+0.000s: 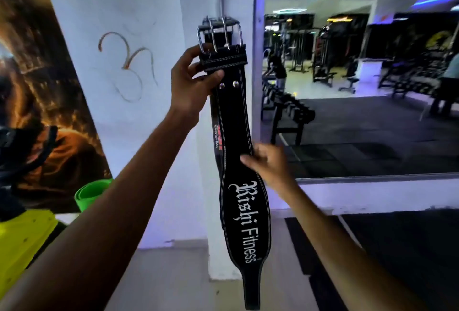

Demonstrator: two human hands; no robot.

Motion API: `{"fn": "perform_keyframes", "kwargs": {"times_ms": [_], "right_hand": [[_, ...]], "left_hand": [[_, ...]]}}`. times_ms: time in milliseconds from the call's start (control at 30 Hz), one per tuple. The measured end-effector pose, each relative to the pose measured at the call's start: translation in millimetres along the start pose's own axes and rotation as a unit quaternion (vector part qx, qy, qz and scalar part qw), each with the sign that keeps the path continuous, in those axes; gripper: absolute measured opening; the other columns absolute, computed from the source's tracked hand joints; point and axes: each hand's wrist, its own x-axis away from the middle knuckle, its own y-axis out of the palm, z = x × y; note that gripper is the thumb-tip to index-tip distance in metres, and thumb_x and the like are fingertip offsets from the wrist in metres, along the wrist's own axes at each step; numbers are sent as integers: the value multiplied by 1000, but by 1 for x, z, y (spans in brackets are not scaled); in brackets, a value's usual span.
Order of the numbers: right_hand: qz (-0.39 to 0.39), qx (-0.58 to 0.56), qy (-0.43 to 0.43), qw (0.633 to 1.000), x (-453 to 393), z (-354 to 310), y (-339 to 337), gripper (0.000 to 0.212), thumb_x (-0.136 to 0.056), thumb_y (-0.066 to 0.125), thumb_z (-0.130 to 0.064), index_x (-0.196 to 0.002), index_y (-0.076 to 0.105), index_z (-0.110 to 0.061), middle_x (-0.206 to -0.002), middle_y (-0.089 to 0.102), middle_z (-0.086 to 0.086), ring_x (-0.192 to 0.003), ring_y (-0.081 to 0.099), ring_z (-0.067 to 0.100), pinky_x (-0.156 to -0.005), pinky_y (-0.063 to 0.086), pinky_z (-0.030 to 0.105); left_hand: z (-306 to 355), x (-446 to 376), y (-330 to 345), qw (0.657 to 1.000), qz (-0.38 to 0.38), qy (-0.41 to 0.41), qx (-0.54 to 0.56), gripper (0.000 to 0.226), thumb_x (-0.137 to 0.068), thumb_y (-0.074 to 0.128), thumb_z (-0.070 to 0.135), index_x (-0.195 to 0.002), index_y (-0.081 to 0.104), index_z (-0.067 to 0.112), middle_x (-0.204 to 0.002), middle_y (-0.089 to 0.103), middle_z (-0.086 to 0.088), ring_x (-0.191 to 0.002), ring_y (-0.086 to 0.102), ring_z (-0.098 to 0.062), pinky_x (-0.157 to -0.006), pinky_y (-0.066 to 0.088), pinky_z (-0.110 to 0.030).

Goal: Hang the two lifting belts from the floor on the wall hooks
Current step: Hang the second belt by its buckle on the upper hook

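Belt (238, 151) number one — black leather, white stitching, white lettering down its wide middle — hangs full length against the white pillar (154, 62), buckle end up, tail pointing at the floor. The left hand (191, 84) has it just under the steel buckle (219, 33), thumb across the front and fingers curled behind, clamped on the leather. The right hand (269, 161) sits lower at the belt's right edge, fingers loosely bent and touching it, steadying more than gripping; whether they close round the back I cannot tell.

To do this step well, I'd say the left hand should lift the buckle frame so it drops cleanly over the hook, then ease the weight on slowly and only let go once it holds. The right hand is best kept light, just stopping the tail from swinging or twisting.

What's hard to see: the hook itself. Something thin and metallic runs up the pillar above the buckle, but the buckle covers where a hook would be — I can't say whether the belt is already caught on it. The second belt isn't in sight at all. The mirror (360, 74) alongside shows only dim gym kit.
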Motion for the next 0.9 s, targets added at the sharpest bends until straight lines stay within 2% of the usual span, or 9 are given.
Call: {"fn": "perform_keyframes", "kwargs": {"times_ms": [133,200,300,400,467,567,667,733,900], "right_hand": [[-9,13,88,996,54,45,-19,49,-68,81,-45,-88,69,-1,-82,74,19,-75,66,21,-73,54,49],[-3,31,82,996,48,22,-20,25,-73,80,-27,-73,66,-6,-66,72,-4,-62,62,5,-63,53,37],[44,20,-4,999,9,-49,-21,42,-83,74,-7,-58,42,-17,-48,36,-14,-42,31,-3,-47,24,15],[73,-33,-79,994,-18,-102,-25,8,-85,72,-8,-80,65,-8,-69,64,0,-59,60,-1,-59,48,10],[66,-38,-63,995,-20,-94,-22,20,-85,72,-11,-99,67,3,-91,73,14,-80,69,13,-74,57,27],[51,-16,9,999,12,-35,-8,35,-80,79,-25,-72,57,1,-61,52,7,-56,47,8,-53,35,29],[26,-29,77,996,44,22,-1,78,-60,84,-61,-78,56,10,-68,52,11,-66,45,18,-63,33,37],[3,-20,71,997,44,26,-3,84,-54,83,-67,-85,62,8,-76,64,18,-73,53,21,-67,39,41],[48,-36,-15,998,-3,-89,-13,36,-90,66,-21,-122,53,-24,-108,71,15,-95,67,26,-85,54,35]], "left_hand": [[24,-14,24,1000,-10,8,20,47,-82,66,-18,-120,58,8,-91,69,-8,-69,71,-9,-59,59,-25],[29,-18,35,1000,-15,5,20,50,-83,66,-17,-127,57,5,-93,69,-10,-72,71,-10,-59,58,-24],[35,-22,48,999,-25,9,25,55,-83,69,-15,-134,55,0,-101,68,-17,-80,69,-19,-60,58,-23],[42,-24,54,999,-34,25,16,55,-82,70,-13,-134,55,1,-100,70,-16,-79,70,-20,-60,59,-25],[50,-27,54,999,-32,38,12,54,-82,70,-14,-132,56,0,-94,71,-11,-73,71,-16,-61,60,-26],[57,-33,48,999,-7,46,15,50,-81,68,-17,-126,59,4,-90,71,-6,-66,72,-7,-59,58,-23],[53,-34,35,999,13,42,6,51,-80,69,-16,-126,61,6,-93,71,-6,-72,73,-7,-62,59,-26],[45,-32,28,999,24,28,5,51,-80,70,-14,-126,62,7,-97,72,-10,-81,72,-14,-64,60,-29],[36,-34,16,999,36,15,7,50,-81,72,-9,-124,63,14,-98,72,-12,-86,72,-20,-64,61,-32]]}}
